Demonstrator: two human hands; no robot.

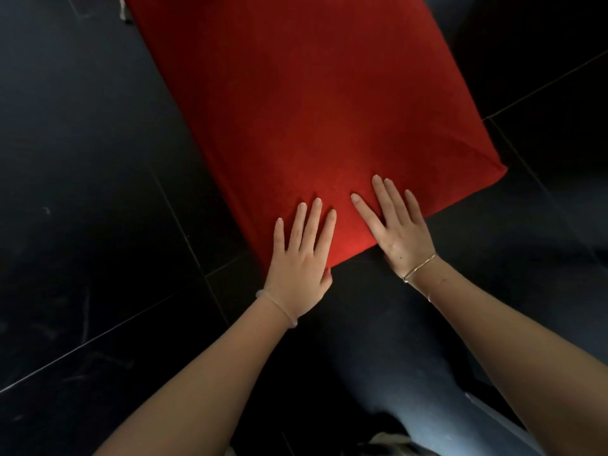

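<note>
A large red cloth (pixel 296 110) lies flat on a dark tiled floor, running from the top of the view down to its near edge by my hands. My left hand (pixel 301 258) lies palm down with straight, spread fingers on the cloth's near left corner. My right hand (pixel 394 225) presses flat on the near edge a little to the right, fingers straight and pointing up-left. Each wrist carries a thin bracelet. Neither hand grips the cloth.
Black glossy floor tiles (pixel 92 192) with thin grout lines surround the cloth on all sides. My leg in blue jeans (pixel 404 373) lies below the hands. A small pale object (pixel 122 9) shows at the cloth's top left edge.
</note>
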